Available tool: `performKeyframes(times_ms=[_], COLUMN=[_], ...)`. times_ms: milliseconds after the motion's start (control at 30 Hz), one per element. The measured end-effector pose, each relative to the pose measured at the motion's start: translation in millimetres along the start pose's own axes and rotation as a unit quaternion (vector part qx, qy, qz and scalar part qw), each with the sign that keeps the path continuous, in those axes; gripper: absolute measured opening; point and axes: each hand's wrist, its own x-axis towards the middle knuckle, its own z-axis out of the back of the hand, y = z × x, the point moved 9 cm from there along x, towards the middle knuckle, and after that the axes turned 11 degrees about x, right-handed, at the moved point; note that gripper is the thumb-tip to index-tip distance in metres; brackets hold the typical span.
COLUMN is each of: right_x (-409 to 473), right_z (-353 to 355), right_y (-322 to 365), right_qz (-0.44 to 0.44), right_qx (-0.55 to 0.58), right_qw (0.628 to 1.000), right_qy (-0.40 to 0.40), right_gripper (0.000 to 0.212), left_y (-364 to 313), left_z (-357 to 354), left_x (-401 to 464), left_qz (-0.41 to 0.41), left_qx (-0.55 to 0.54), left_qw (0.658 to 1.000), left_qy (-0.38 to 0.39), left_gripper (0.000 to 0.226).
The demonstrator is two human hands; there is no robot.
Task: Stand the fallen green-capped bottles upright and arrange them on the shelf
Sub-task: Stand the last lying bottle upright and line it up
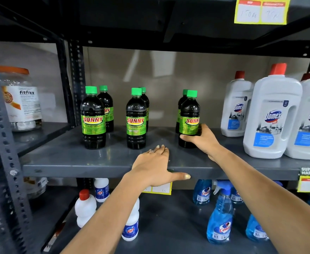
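Several dark green-capped SUNNY bottles stand upright in pairs on the grey shelf [99, 162]. The left front bottle [93, 118] and the middle front bottle [136, 120] each have another bottle close behind. My right hand [200, 138] is wrapped around the lower part of the right front bottle [189, 114], which stands upright on the shelf. My left hand [156, 165] lies flat on the shelf's front edge with fingers spread, thumb over the lip, holding nothing.
Large white Domex bottles [271, 114] with red caps stand at the right of the same shelf. A clear fitfizz jar [20, 99] sits in the left bay. Below are white Rin bottles [85, 208] and blue Colin spray bottles [220, 217].
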Motion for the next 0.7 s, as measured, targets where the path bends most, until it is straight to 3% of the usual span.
performKeyframes(times_ms=[133, 400, 700], right_x=[2.9, 1.0, -2.2], right_z=[-4.2, -0.2, -0.2], right_y=[-2.4, -1.1, 1.4], right_qz=[-0.009, -0.009, -0.008], right_qx=[0.019, 0.006, -0.019], right_qw=[0.999, 1.0, 1.0], right_qy=[0.027, 0.005, 0.007], right_gripper=[0.054, 0.072, 0.066], left_y=[0.2, 1.1, 4.8], left_z=[-1.0, -1.6, 4.0], left_x=[-0.1, 0.6, -1.0], left_qz=[-0.001, 0.001, -0.008], left_qx=[-0.001, -0.003, -0.035], left_qw=[1.0, 1.0, 0.999], left_qy=[0.004, 0.001, -0.034], left_gripper=[0.114, 0.115, 0.108])
